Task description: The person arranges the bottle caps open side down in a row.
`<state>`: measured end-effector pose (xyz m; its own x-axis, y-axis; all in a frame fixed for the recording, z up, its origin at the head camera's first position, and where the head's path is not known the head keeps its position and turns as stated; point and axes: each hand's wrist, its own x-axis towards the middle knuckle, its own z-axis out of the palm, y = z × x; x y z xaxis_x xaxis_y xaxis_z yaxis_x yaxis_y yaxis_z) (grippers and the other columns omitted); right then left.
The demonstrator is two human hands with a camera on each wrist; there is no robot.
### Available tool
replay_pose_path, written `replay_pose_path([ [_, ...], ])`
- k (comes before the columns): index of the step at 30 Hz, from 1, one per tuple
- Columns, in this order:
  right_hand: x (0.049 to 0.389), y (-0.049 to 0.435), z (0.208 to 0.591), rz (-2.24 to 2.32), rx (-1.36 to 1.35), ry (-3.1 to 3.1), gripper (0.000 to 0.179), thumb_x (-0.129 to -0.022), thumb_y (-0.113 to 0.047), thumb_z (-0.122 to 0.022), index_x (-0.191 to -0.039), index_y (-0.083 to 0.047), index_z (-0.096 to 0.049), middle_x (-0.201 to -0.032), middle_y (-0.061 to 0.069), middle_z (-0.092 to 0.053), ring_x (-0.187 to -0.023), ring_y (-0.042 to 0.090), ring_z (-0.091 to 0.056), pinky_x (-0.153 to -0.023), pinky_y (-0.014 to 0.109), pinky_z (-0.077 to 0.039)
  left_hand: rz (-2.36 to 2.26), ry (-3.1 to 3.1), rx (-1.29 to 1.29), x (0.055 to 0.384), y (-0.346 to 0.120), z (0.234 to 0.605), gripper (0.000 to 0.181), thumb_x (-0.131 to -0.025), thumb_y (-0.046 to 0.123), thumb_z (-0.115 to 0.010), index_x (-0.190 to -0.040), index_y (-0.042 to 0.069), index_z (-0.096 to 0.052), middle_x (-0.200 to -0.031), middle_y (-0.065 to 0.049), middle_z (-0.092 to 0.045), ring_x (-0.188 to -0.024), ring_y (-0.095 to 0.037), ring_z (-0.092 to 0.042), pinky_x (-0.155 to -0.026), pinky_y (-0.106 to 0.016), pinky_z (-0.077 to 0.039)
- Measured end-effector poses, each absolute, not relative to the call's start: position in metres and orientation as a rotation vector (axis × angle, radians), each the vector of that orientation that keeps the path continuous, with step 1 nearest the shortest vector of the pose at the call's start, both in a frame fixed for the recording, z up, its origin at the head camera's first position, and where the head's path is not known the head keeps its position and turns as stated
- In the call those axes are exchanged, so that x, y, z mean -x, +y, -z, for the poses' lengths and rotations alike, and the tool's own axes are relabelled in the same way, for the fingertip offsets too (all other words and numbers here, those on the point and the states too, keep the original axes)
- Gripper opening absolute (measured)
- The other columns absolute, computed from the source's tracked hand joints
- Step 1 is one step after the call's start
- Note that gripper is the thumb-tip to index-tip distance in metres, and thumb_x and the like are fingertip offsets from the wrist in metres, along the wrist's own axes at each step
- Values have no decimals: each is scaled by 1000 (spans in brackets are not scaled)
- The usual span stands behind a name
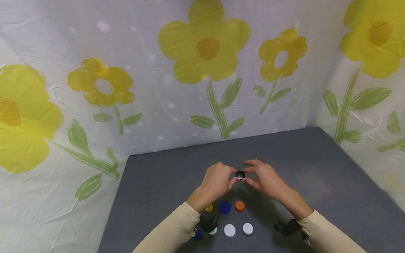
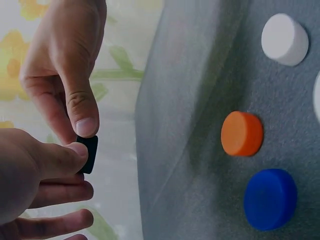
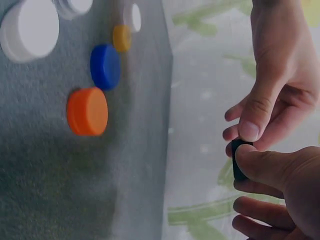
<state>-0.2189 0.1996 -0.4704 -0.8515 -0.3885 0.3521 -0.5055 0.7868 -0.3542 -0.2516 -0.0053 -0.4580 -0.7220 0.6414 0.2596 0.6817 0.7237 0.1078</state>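
Observation:
A small black bottle cap (image 1: 240,175) is raised off the table between both hands, its hollow side toward the head view. My left hand (image 1: 216,181) pinches one edge between thumb and index finger. From the opposite edge my right hand (image 1: 265,179) pinches it with its thumb and fingers. In the left wrist view the black cap (image 2: 88,154) shows side-on, both thumbs along its near side. Nearer me on the table lie an orange cap (image 1: 240,206), a blue cap (image 1: 224,206) and a yellow cap (image 1: 209,208), the yellow one close beside my left forearm.
A second row nearer me holds two white caps (image 1: 229,230), a white-and-green cap (image 1: 213,232) and another blue cap (image 1: 197,234), the last two partly covered by the left wrist camera. The grey table (image 1: 177,163) meets a flower-printed cloth (image 1: 174,116) at its back edge.

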Motion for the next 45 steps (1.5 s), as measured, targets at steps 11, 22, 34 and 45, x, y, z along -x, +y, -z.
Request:
replay_pose_path([
  [11,195,189,482,-724,-739,-2656,32,-86,-23,-80,-115,-9,-76,-132,14,-65,-122,37,-61,-96,56,-51,345,-2724,1069,227,-19,464,24,-91,37,-74,-109,22,-79,-94,7,-77,-78,-12,-68,-66,-29,-57],
  [22,186,189,481,-911,-694,-2673,24,-93,-30,-73,-112,-14,-75,-134,9,-65,-122,30,-63,-95,51,-52,259,-2506,1086,204,-32,476,40,-89,34,-76,-124,17,-70,-120,2,-72,-102,-17,-69,-82,-37,-57],
  [34,182,187,483,-1146,-680,-2771,23,-99,-38,-63,-111,-21,-75,-135,3,-65,-126,29,-60,-101,54,-48,439,-2396,1118,200,-39,488,26,-94,30,-71,-116,17,-75,-114,5,-75,-97,-13,-68,-80,-34,-57],
  [45,182,191,478,-1066,-685,-2603,28,-93,-34,-73,-117,-21,-72,-133,3,-66,-124,25,-62,-96,50,-52,863,-2548,974,203,-40,487,22,-92,34,-74,-103,16,-79,-94,4,-77,-80,-9,-70,-70,-24,-56],
])
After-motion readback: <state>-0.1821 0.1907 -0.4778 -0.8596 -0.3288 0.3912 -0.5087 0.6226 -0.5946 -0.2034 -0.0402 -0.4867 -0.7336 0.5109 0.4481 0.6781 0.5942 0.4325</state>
